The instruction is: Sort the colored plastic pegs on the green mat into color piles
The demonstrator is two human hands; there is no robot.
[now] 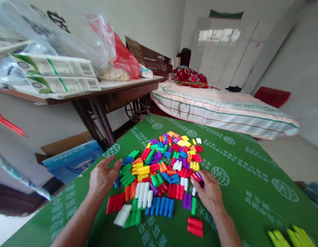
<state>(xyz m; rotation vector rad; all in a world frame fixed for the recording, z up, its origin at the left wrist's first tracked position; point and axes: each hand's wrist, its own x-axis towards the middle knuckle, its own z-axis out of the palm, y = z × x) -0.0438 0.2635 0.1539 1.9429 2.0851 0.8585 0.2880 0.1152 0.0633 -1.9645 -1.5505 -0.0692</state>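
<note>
Many small bullet-shaped plastic pieces in several colours, most of them side by side in little groups, are heaped on a green table. My left hand is at the heap's left edge, thumb and fingers apart, beside dark blue pieces and green pieces. On the right side, my right hand pinches red pieces with a purple one against them; the fingers partly hide these. Below them lie purple pieces and a green piece. White pieces rest on top at the front.
A red group lies apart near the front edge, and blurred yellow-green pieces are at the front right corner. To the left stands a sewing-machine table with boxes and plastic bags. A bed is behind the green table.
</note>
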